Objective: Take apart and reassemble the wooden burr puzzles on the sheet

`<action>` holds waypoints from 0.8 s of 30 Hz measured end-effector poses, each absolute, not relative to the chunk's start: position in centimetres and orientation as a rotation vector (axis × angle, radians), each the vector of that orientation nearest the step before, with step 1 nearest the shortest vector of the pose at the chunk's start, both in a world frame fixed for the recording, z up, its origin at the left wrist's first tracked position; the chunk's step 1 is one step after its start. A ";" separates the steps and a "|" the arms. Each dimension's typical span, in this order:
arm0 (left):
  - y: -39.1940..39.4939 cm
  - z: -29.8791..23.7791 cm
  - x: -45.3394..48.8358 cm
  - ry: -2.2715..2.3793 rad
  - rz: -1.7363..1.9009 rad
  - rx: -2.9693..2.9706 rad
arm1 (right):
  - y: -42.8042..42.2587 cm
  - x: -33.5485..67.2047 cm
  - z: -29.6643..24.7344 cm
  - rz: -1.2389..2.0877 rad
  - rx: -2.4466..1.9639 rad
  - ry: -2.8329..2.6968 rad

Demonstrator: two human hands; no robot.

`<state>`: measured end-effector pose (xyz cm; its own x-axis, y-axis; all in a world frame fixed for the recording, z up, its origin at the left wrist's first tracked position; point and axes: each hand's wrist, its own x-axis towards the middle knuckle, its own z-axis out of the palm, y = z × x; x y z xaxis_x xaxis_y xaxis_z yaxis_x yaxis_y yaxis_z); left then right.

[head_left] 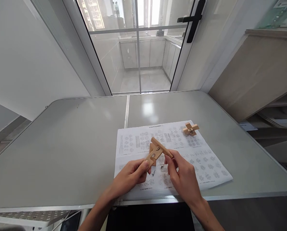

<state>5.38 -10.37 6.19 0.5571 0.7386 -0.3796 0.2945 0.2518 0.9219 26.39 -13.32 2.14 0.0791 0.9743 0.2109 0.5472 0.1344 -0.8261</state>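
Note:
Between my hands, above a printed sheet, are notched wooden puzzle pieces (157, 150) fitted across one another, with a dark handwritten mark on one. My left hand (133, 175) is closed on the near-left end of the piece with a round notch. At the other side, my right hand (182, 173) pinches the lower end of the slanting wooden stick (166, 151). The paper sheet (213, 150) carries rows of small diagrams and lies flat under both hands. On its upper right corner rests a second cross-shaped wooden assembly (191, 128), also marked in dark ink.
The grey table (73, 154) has a pale seam down its middle. A glass door (138, 48) with a black handle (193, 20) stands beyond the far edge. Wooden shelving (259, 70) rises at the right.

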 end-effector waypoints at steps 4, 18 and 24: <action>-10.3 5.8 4.7 0.968 0.365 1.308 | -13.5 26.8 2.1 0.624 -1.473 -1.665; -10.7 6.0 4.3 0.938 0.361 1.274 | -14.2 27.2 2.7 0.519 -1.443 -1.738; -10.6 5.7 4.3 0.965 0.365 1.300 | -14.0 27.4 2.8 0.596 -1.462 -1.757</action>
